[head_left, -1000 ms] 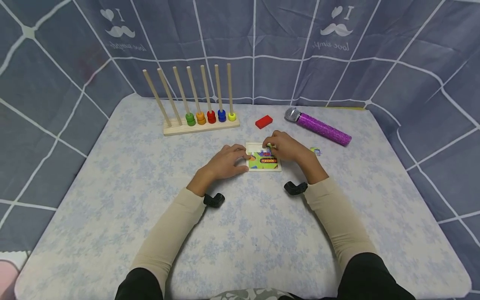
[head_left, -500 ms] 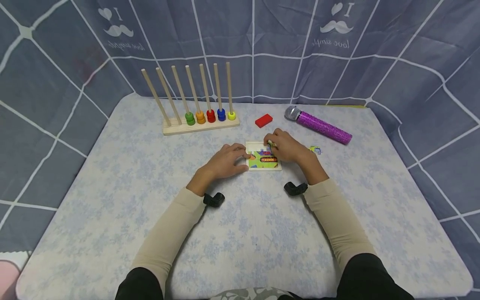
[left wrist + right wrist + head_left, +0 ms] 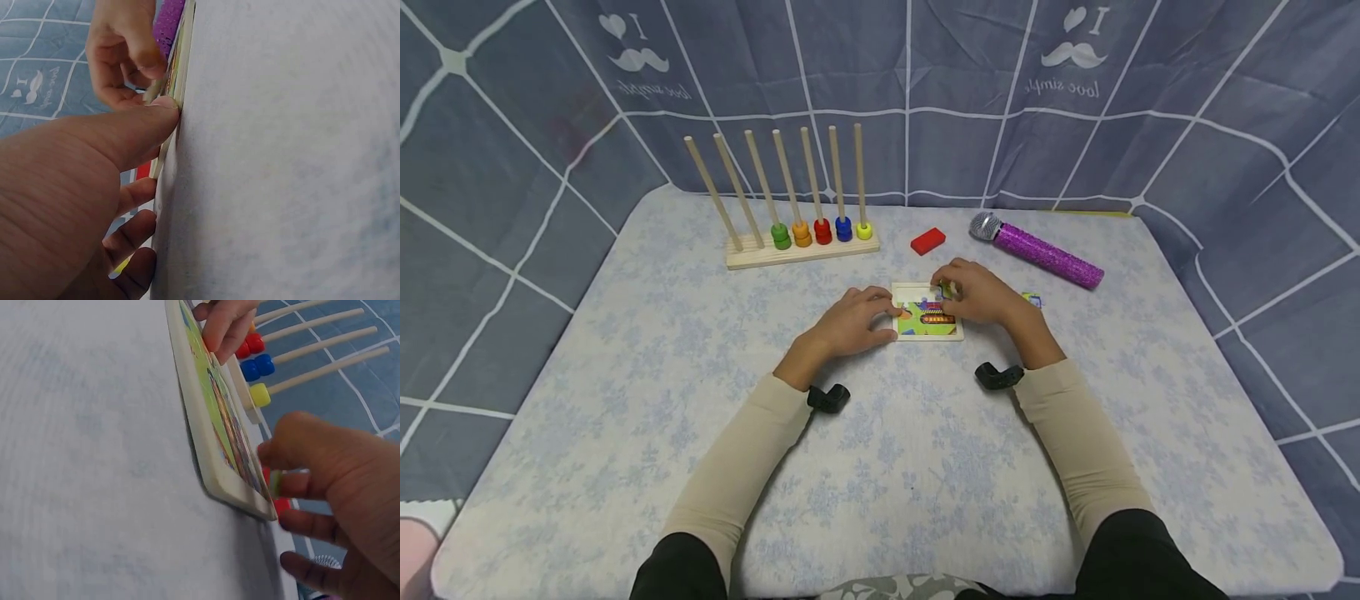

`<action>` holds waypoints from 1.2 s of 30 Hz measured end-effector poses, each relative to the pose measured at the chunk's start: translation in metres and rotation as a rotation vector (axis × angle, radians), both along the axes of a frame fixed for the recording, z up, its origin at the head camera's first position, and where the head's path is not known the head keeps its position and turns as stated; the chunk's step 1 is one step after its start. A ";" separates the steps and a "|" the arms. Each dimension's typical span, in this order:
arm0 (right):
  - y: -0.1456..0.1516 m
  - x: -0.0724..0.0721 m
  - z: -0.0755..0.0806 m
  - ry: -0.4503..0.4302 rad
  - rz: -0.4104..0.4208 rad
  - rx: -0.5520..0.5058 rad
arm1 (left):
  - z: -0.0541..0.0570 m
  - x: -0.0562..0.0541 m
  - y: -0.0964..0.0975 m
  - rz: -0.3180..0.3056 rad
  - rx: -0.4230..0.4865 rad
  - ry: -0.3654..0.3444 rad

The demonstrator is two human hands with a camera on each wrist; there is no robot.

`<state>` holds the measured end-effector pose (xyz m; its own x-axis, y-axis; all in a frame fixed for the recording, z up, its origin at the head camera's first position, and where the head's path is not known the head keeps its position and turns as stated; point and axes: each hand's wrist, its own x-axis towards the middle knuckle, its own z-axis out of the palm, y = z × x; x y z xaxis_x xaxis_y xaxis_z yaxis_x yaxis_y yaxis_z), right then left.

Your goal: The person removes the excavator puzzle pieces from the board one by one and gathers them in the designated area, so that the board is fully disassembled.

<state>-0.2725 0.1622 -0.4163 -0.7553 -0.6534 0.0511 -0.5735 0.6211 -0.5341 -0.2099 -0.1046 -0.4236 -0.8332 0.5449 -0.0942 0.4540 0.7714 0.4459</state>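
A small jigsaw puzzle board (image 3: 916,292) with a pale wooden frame lies on the table, bare along its far side. A colourful picture with a red vehicle covers its near part. My left hand (image 3: 848,323) holds the board at its left side, thumb by the near corner and index finger reaching over the frame. Over the far right part, my right hand (image 3: 977,293) pinches a small green puzzle piece (image 3: 275,482) between thumb and index finger. Another loose piece (image 3: 1034,299) lies on the table, partly hidden behind the right wrist.
Behind the board lies a red block (image 3: 928,242). A purple glitter microphone (image 3: 1048,258) is at the back right. At the back left stands a wooden peg stand (image 3: 805,255) with coloured rings and tall pegs. A tiled-pattern curtain (image 3: 970,158) encloses the table's back and sides.
My right hand has shifted slightly to the right with the puzzle piece, and more of the piece's green face shows. The left hand and the board stay in place.
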 end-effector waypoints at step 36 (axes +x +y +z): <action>0.161 0.041 0.004 -0.085 -0.362 0.047 | 0.000 0.001 0.000 0.003 0.004 0.008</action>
